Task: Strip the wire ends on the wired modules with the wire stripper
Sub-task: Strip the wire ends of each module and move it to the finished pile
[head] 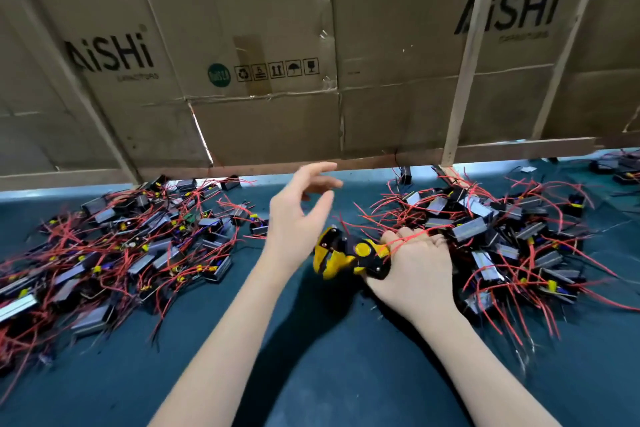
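Note:
My right hand grips the handles of a yellow and black wire stripper, whose jaws point left. A red wire lies across the knuckles of that hand. My left hand hovers above the table just left of the stripper's jaws, fingers spread and relaxed, holding nothing. One heap of wired modules, grey blocks with red wires, lies on the left of the table. A second heap of wired modules lies on the right, touching my right hand.
The work surface is a dark blue-green mat. A wall of cardboard boxes with wooden battens stands along the far edge. More modules lie at the far right.

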Action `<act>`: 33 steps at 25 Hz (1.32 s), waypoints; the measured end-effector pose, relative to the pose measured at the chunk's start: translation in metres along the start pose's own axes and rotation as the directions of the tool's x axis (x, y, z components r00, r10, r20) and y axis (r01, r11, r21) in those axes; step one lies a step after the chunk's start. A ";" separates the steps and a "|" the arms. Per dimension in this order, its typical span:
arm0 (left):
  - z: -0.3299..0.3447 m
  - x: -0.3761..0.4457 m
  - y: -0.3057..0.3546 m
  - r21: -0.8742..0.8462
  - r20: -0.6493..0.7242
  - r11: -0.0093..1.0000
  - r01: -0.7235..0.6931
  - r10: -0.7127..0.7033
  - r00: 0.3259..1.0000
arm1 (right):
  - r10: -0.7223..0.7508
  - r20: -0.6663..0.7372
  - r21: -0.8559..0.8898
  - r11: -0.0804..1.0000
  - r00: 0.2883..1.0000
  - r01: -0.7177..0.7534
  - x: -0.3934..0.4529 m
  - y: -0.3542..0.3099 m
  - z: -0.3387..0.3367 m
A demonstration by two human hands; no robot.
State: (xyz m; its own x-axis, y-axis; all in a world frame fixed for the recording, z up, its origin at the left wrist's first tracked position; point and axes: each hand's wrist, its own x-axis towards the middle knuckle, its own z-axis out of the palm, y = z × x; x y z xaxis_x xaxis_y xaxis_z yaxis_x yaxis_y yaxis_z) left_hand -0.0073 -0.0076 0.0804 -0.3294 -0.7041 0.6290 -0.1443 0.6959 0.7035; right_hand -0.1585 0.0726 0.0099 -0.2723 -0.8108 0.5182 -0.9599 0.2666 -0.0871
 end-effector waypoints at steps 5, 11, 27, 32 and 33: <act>-0.088 0.012 -0.060 0.140 -0.445 0.980 0.144 -0.067 0.893 | 0.090 0.044 0.614 0.783 0.995 -0.098 0.000 -0.010 -0.009; -0.104 -0.025 -0.119 0.597 -0.471 0.673 0.436 -0.146 0.870 | -0.075 0.060 0.924 0.381 0.995 -0.027 -0.003 -0.020 -0.012; -0.118 -0.031 -0.129 0.625 -0.522 0.529 0.575 -0.264 0.811 | -0.021 0.127 0.988 0.090 0.992 -0.125 -0.003 -0.014 -0.009; -0.118 -0.031 -0.130 0.643 -0.491 0.524 0.558 -0.278 0.826 | 0.240 -0.100 0.817 0.574 0.966 -0.058 0.005 -0.005 0.002; -0.118 -0.031 -0.130 0.642 -0.490 0.525 0.558 -0.278 0.826 | 0.238 -0.129 0.776 0.629 0.963 -0.052 0.005 -0.001 0.004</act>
State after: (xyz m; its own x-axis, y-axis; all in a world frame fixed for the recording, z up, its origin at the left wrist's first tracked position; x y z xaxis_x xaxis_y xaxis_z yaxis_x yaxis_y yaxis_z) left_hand 0.1312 -0.0930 0.0086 0.2256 -0.8442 0.4862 -0.8590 0.0630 0.5081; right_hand -0.1590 0.0659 0.0096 -0.4821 -0.6498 0.5877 -0.6420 -0.1944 -0.7416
